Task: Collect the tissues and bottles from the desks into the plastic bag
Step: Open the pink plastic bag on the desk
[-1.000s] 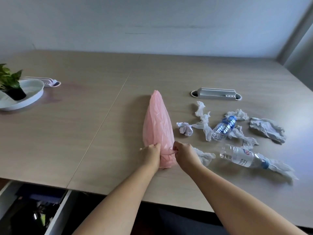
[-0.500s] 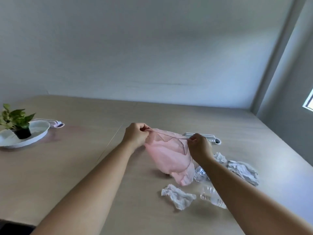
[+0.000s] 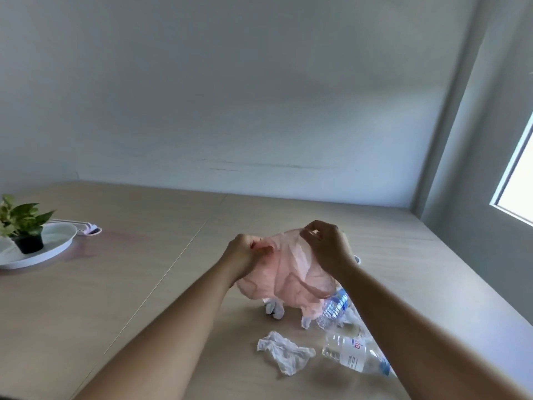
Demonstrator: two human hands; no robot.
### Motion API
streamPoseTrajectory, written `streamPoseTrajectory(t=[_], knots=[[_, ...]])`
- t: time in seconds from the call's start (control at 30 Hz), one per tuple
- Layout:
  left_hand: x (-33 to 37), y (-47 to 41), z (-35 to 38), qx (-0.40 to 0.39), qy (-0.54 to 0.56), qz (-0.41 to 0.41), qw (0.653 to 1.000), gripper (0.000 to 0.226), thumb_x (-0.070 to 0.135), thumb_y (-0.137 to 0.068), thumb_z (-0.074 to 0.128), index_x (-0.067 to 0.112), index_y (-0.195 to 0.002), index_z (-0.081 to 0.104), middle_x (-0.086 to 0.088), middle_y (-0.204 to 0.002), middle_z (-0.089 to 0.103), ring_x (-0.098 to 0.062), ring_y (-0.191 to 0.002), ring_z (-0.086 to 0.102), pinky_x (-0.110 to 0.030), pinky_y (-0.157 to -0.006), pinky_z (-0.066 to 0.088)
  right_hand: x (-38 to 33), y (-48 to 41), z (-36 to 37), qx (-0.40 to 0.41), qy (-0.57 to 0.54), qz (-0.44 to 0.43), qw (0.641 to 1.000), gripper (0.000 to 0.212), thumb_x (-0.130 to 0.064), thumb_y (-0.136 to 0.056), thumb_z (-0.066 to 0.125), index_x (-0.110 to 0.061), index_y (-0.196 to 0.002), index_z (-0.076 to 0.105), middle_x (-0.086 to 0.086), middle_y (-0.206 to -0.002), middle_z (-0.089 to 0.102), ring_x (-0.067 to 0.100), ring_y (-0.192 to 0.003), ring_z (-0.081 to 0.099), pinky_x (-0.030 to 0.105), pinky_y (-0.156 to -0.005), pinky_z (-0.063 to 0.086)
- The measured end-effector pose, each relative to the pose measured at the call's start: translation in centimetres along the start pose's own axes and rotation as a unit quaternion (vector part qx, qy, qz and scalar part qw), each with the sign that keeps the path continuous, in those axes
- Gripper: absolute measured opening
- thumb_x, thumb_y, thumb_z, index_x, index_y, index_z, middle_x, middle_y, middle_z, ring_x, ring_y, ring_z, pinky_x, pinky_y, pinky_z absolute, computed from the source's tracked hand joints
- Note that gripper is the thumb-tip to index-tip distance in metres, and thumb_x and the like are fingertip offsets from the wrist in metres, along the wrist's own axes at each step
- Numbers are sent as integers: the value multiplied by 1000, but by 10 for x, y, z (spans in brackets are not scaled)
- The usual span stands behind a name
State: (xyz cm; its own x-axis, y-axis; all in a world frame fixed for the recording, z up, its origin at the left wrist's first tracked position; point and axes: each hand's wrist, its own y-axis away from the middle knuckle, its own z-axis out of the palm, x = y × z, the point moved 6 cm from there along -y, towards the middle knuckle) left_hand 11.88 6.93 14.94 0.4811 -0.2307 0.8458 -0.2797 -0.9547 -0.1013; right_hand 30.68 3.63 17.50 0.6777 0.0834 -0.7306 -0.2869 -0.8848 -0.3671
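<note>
Left hand [image 3: 245, 255] and right hand [image 3: 326, 249] both pinch the plastic bag [image 3: 288, 280] rim (thin film); hard pulling may tear it

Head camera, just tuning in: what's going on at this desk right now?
A person holds a pink plastic bag above the desk, the left hand and right hand each pinching its rim, apparently pulling the mouth open. Beneath and right of it lie crumpled tissues, a blue-labelled water bottle and a second water bottle nearer the camera. Nothing looks bagged yet.
</note>
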Motion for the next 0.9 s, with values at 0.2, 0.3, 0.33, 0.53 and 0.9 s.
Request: streamPoseTrajectory(t=[0.2,0.3,0.33,0.53,0.9], knots=[[9,12,26,-175,106,-23,979,59,61,-70,70,6,-89,68,1,-73,61,-12,-64,54,-17,-55,43,30,17,-20,6,109,-6,994,24,-38,-87,61,-19,-76,70,6,-64,64,22,-63,55,28,-54,33],[24,15,50,-212,68,-77,972,85,79,-67,48,5,-105,66,-6,-90,67,-21,-81,63,-27,-67,53,23,16,-20,-42,1,-5,999,23,-34,-85,65,-20,-67,69,0,-54,56,9,-46,42,26,-49,29],[28,12,57,-194,52,-88,976,81,77,-74,43,6,-106,66,-8,-94,68,-23,-85,65,-31,-74,53,21,16,-22,-44,-14,-6,999,25,-35,-84,66,-23,-62,67,-4,-49,51,6,-43,38,26,-48,29],[48,-2,68,-146,34,-33,988,28,32,-86,67,14,-65,63,-3,-59,54,-13,-46,44,-23,-49,33,23,24,-51,-50,222,-57,972,21,-46,-79,67,-30,-92,68,-3,-68,61,22,-74,63,27,-60,38],[16,-24,40,-107,278,-192,935,42,21,-100,39,14,-70,69,0,-54,66,-17,-43,57,-21,-43,43,129,61,-87,-8,-215,358,909,17,-3,-86,64,-1,-71,57,6,-45,58,15,-40,58,23,-43,52]])
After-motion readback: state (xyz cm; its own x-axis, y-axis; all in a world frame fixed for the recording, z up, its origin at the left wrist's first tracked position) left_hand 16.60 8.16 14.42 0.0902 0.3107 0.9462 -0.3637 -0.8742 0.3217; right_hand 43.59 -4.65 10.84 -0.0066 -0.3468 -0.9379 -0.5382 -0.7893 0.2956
